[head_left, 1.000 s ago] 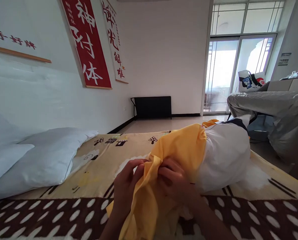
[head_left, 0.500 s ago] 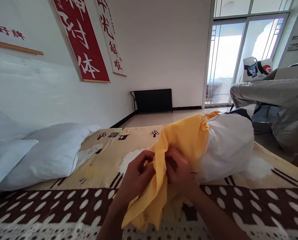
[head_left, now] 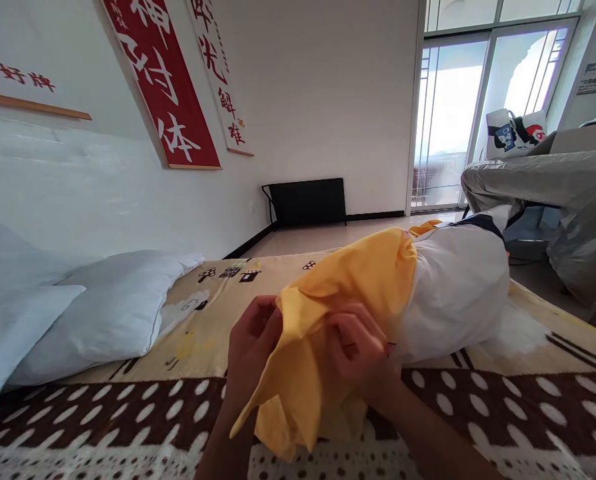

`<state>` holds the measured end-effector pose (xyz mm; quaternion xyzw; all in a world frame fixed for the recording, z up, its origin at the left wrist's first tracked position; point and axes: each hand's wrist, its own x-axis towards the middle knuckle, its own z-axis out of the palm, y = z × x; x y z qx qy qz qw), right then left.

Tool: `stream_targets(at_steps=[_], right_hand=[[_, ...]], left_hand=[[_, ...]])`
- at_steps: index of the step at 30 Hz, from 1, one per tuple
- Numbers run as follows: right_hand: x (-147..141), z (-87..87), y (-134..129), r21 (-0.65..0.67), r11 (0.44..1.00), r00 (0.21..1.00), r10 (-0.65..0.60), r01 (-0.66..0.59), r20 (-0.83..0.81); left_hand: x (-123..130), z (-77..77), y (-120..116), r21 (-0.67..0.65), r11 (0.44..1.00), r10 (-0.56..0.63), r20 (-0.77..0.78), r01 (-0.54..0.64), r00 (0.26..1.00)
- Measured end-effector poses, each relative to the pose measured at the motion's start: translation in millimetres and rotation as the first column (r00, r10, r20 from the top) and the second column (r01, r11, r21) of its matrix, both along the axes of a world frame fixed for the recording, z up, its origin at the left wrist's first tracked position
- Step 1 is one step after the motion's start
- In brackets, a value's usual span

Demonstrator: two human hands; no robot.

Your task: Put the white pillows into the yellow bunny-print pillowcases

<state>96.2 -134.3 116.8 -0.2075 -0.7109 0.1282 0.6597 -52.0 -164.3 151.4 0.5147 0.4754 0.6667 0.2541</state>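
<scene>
I see remotely the left hand [head_left: 253, 340] pinching and the right hand [head_left: 355, 340] curled nearly closed on yellow cloth [head_left: 298, 353] between the 2, its adjoining white bundle [head_left: 455, 293] stretching lengthwise rightward, nearer the right.

Soft yellow cloth [head_left: 298, 357] hides some of the left bare hand [head_left: 251, 343]. The tall red scroll with white writing [head_left: 178, 110] has its top cut off.

Left hand [head_left: 252, 339] and right hand [head_left: 362, 343] bare, forearms [head_left: 428, 427] uncovered
</scene>
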Motion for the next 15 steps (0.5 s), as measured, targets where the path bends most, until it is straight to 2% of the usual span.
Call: stream_targets(at_steps=[3,5,7,9,10,12,15], right_hand=[[0.7,5.7,-15.3,-0.111,0.991,0.989,0.083,-0.070,0.126],[0.2,6.6,-20.0,-0.167,0.985,0.994,0.051,-0.034,0.096],[-0.4,5.2,-19.2,-0.174,0.985,0.998,0.029,-0.018,0.057],[-0.8,3.1,-14.7,-0.171,0.985,0.999,0.027,-0.023,0.026],[-0.8,2.2,-12.0,-0.172,0.985,1.000,0.028,-0.026,0.009],[-0.2,1.2,-7.0,-0.183,0.982,0.999,0.033,-0.037,-0.028],[2.2,2.3,-2.7,-0.204,0.974,0.993,0.078,-0.093,-0.084]], left_hand=[[-4.1,-1.7,-1.0,-0.031,0.999,0.018,-0.063,-0.020,0.998],[-9.9,-4.0,-1.3,0.003,1.000,-0.021,-0.126,0.021,0.992],[-14.3,-5.2,-2.5,0.029,0.994,-0.091,-0.251,0.101,0.964],[-14.6,-4.8,-4.7,0.020,0.989,-0.123,-0.441,0.146,0.889],[-12.9,-4.4,-6.1,0.025,0.990,-0.106,-0.527,0.139,0.843],[-7.0,-3.5,-9.0,0.092,0.993,0.000,-0.631,0.075,0.776],[2.6,-3.6,-11.6,0.217,0.975,0.185,-0.635,-0.057,0.750]])
